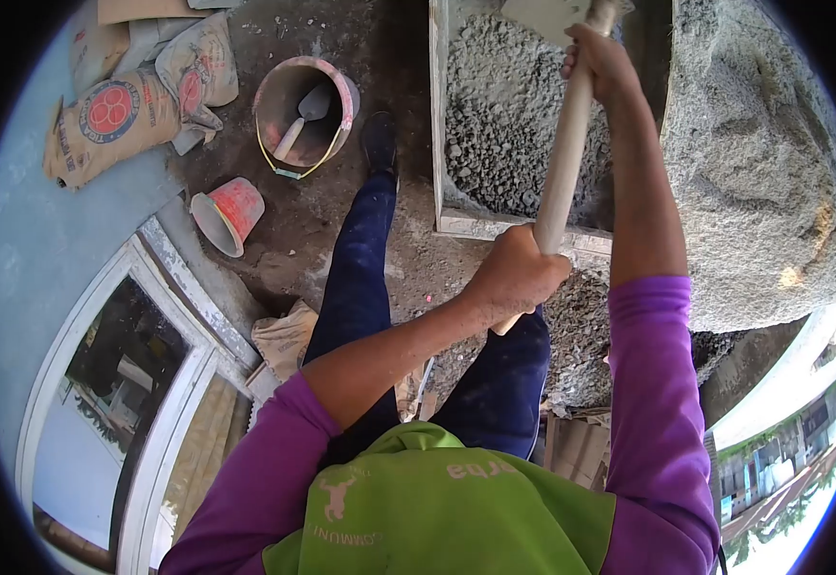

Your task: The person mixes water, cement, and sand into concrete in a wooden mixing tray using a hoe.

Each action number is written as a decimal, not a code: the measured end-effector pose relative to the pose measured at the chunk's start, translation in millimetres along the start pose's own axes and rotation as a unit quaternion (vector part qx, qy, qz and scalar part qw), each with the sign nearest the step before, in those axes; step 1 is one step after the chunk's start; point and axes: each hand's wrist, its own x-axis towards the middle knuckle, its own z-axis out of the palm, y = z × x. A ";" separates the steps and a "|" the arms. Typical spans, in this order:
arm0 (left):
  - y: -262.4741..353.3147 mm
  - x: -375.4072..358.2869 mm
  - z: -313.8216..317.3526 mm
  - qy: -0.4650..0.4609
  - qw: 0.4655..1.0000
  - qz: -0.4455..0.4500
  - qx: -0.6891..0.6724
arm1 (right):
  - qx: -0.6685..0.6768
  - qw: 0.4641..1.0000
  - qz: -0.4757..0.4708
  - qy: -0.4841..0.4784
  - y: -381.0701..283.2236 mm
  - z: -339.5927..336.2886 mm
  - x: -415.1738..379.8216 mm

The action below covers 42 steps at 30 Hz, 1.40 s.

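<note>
Both of my hands are wrapped round the long wooden handle of a hoe point(564, 158). My left hand point(522, 275) is closed near the handle's lower end, in front of my legs. Higher up, close to the head of the tool, my right hand point(602, 65) grips the same handle. The grey, mortar-coated blade point(545, 15) is partly cut off by the top edge of the view. Beneath it lies grey, lumpy mortar mix point(499, 125) inside a wooden-edged mixing trough point(476, 224).
A large pile of grey sand point(763, 172) rises right of the trough. To the left stand a bucket point(263, 105) with a trowel point(305, 117) in it, a tipped red pail point(233, 213) and cement bags point(116, 120). A white-framed window point(164, 402) is at lower left.
</note>
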 end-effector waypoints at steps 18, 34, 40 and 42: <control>-57.5 -105.3 122.6 -0.074 0.972 -0.115 -0.189 | -0.084 0.978 0.178 0.063 53.4 -73.7 -158.7; -57.9 -32.6 35.5 0.051 0.965 -0.130 -0.220 | -0.116 0.975 0.182 -0.051 111.3 41.7 -31.7; -84.8 -75.5 118.6 0.033 0.946 -0.186 -0.261 | -0.111 0.941 0.306 -0.097 168.3 -11.1 -116.1; -84.9 -82.5 130.4 0.009 0.957 -0.165 -0.237 | -0.066 0.948 0.300 -0.079 159.4 -32.3 -125.4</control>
